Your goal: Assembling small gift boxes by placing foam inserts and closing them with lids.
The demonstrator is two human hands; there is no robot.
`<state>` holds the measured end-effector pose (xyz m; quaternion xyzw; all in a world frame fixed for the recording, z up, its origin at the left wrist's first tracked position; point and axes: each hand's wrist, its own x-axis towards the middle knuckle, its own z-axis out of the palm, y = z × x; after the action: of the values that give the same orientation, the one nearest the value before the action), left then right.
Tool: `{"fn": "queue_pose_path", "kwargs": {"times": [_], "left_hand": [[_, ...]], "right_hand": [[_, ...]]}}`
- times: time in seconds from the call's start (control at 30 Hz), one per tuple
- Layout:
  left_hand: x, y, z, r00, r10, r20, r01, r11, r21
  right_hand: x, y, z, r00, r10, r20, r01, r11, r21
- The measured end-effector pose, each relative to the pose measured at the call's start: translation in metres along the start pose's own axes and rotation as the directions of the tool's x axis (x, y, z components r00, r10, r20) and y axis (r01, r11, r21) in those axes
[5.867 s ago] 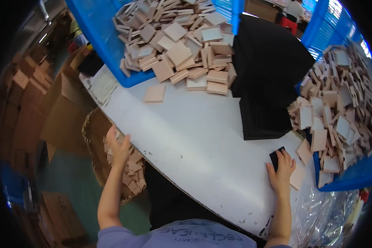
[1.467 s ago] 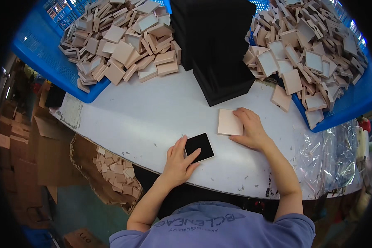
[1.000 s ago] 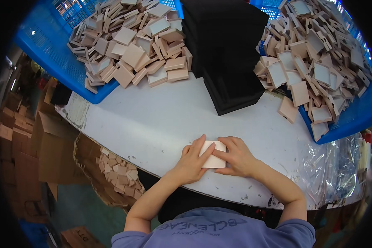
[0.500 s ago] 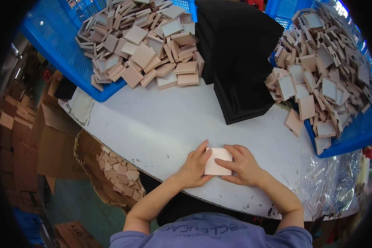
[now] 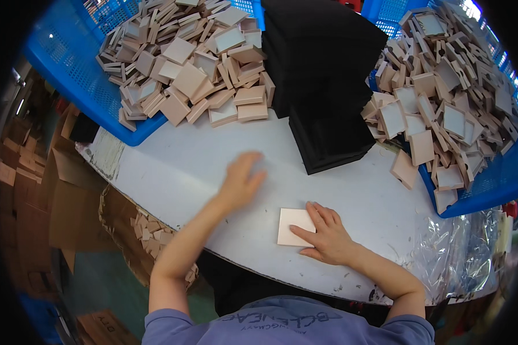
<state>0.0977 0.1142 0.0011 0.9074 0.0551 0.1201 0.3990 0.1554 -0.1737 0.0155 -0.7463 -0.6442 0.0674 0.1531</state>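
Note:
A small square pale-pink cardboard box [image 5: 288,223] sits on the table in front of me. My right hand [image 5: 332,238] grips it from the right side, thumb and fingers over its top and edge. My left hand [image 5: 240,183] is over the table further up and to the left, slightly blurred, with fingers apart and nothing visible in it. Beyond my left hand lies a heap of pink box halves [image 5: 190,79], some showing pale insides. A stepped stack of black foam-like pads [image 5: 331,141] stands beyond the pink box.
Blue plastic baskets [image 5: 60,86] hold the left heap and another heap of notched box halves [image 5: 423,146] at right. Clear plastic bags [image 5: 457,259] lie by the table's right end. Below the left edge, an open carton [image 5: 115,230] contains more small pieces.
My left hand has let go of the pink box and moved up and left. My right hand stays on the box.

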Motion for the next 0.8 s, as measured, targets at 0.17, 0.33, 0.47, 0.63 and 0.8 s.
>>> {"fn": "queue_pose_path", "kwargs": {"times": [0.17, 0.33, 0.47, 0.63, 0.8], "left_hand": [[0.065, -0.068, -0.032, 0.837, 0.264, -0.479, 0.145, 0.737, 0.660], [0.043, -0.067, -0.033, 0.951, 0.096, -0.295, 0.087, 0.830, 0.551], [0.018, -0.036, -0.051, 0.991, -0.012, -0.132, 0.072, 0.885, 0.460], [0.000, -0.008, -0.064, 0.945, -0.313, -0.094, 0.306, 0.948, -0.086], [-0.030, 0.050, -0.042, 0.921, 0.237, -0.309, -0.204, 0.970, 0.136]], "right_hand": [[-0.002, -0.001, 0.000, 0.998, -0.024, -0.064, 0.028, 0.997, 0.071], [0.007, 0.030, -0.035, 0.865, -0.031, -0.501, 0.046, 0.999, 0.019], [0.047, 0.062, -0.093, 0.723, 0.040, -0.689, -0.101, 0.994, -0.049], [0.061, 0.074, -0.097, 0.856, 0.065, -0.513, -0.134, 0.986, -0.099], [0.059, 0.073, -0.102, 0.837, 0.121, -0.533, -0.164, 0.986, -0.034]]}}
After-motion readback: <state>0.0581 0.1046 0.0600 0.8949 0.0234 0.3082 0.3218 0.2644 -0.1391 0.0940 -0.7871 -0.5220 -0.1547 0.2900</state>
